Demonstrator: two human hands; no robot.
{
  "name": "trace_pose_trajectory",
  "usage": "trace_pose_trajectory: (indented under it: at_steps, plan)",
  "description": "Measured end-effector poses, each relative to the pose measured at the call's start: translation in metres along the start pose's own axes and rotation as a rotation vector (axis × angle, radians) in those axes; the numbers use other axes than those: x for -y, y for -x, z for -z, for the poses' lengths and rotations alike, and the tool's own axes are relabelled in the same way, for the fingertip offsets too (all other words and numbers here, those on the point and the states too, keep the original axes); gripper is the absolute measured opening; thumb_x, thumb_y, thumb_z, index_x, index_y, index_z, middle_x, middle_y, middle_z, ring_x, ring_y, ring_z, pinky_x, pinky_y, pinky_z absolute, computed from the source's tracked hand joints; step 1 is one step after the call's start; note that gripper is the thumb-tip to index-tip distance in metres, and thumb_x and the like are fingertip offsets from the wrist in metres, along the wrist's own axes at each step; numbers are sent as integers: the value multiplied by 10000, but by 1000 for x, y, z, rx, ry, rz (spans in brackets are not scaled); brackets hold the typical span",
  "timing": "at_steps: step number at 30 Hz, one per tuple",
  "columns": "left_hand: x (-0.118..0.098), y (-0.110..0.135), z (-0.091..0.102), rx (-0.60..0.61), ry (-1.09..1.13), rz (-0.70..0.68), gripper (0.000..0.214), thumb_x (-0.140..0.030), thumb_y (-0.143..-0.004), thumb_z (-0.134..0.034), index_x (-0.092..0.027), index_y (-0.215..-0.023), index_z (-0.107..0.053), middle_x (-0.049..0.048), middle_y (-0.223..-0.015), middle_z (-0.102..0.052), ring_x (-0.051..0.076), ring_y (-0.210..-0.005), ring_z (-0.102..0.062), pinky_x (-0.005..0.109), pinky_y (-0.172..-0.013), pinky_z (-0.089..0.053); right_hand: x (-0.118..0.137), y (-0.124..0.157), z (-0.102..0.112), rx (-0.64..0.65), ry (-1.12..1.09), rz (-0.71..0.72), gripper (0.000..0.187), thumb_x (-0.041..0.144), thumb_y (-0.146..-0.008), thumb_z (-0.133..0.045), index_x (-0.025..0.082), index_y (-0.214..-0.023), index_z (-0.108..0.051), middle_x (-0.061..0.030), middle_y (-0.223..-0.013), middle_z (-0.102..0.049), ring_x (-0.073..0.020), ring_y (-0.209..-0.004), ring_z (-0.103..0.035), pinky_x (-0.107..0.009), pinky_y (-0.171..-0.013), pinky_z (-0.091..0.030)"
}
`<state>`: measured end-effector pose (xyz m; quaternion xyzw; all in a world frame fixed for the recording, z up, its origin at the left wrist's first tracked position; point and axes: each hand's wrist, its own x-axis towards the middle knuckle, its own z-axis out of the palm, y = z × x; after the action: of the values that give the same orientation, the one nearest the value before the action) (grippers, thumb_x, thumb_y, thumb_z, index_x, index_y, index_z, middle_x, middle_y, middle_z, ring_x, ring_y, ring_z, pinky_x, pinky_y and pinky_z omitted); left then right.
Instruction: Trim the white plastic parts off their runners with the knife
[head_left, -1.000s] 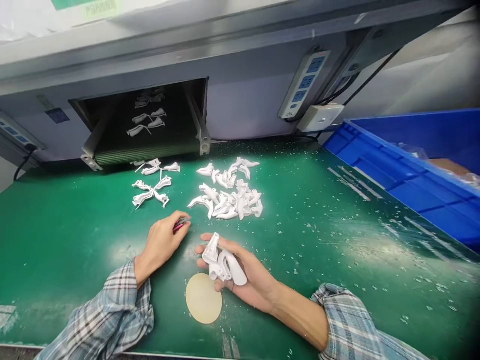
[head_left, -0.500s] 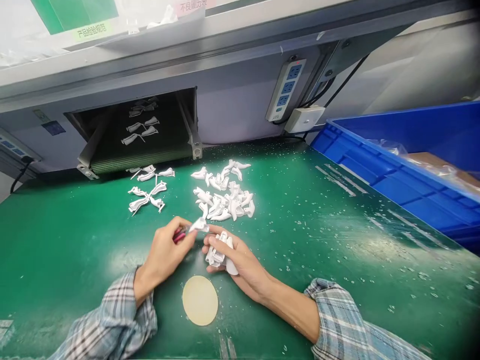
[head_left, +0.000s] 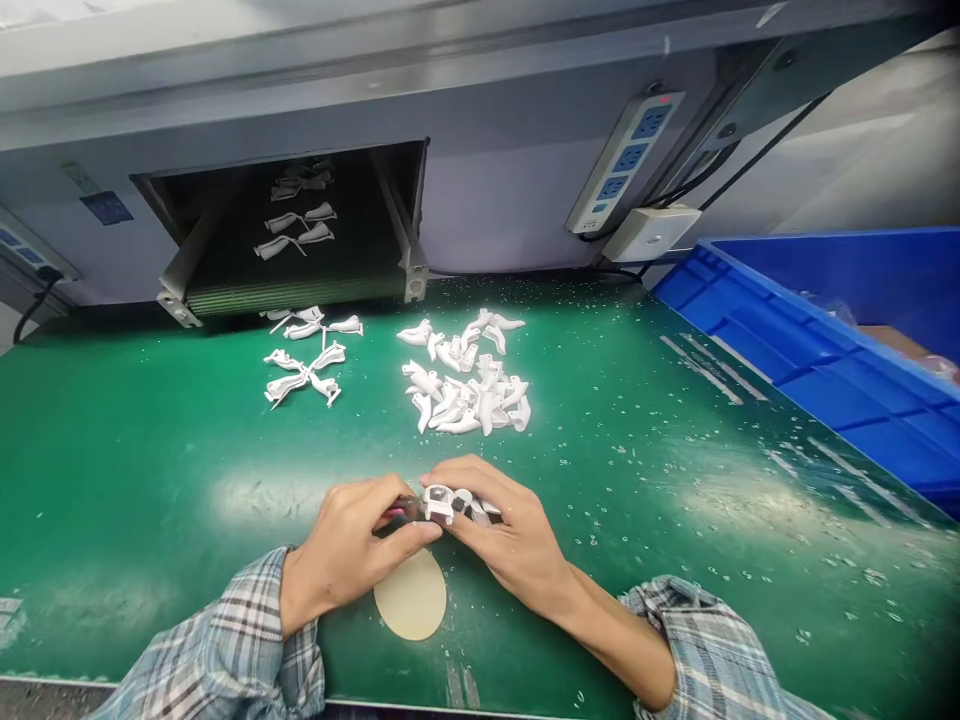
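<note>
Two hands are seen meeting low over the green mat. The fingers of the left hand are curled narrowly around a pink-handled tool, of which only a little is shown, the rest being hidden by the hand. The fingers of the right hand are curled over a small cluster of white plastic parts, which is held right beside the tool; whether the two are touching cannot be told. A tan disc is laid on the mat just below the hands, its upper edge hidden by them.

Farther up the mat, a larger heap of similar parts is piled, and a smaller group is placed to its left, in front of a small conveyor, on whose dark belt more parts are laid. Many tiny white bits are scattered across the mat. A blue crate is set at the right, and a power strip and a wall box are mounted above it. Plaid sleeves are worn on both arms.
</note>
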<state>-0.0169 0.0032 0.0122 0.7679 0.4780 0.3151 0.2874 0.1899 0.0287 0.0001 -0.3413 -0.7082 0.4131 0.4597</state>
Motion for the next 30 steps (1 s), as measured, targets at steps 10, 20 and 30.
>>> trace_pose_trajectory:
  at_steps: [10,20,30]
  plan:
    - [6,1,-5,137,68,57,365,-420,-990,-532,-205,-726,-401,-68,-622,-395,96,-553,-325,244,-532,-253,-1,1,0,-12,117,126,189,220,-927,-686,285,-1091,-752,-71,-1010,-750,-231,-906,-702,-355,-780,-567]
    - [3,-2,-1,214,136,45,349,-409,-1011,-500,-199,-737,-451,-61,-625,-388,101,-566,-336,259,-541,-258,2,1,1,7,116,137,208,206,-910,-714,280,-1099,-756,-56,-948,-753,-208,-836,-711,-324,-719,-566]
    - [6,0,0,146,192,51,371,-426,-991,-546,-190,-710,-491,-66,-594,-378,93,-540,-320,249,-519,-250,4,2,-1,32,68,3,150,236,-908,-693,262,-1048,-740,-61,-942,-732,-217,-829,-679,-335,-725,-535]
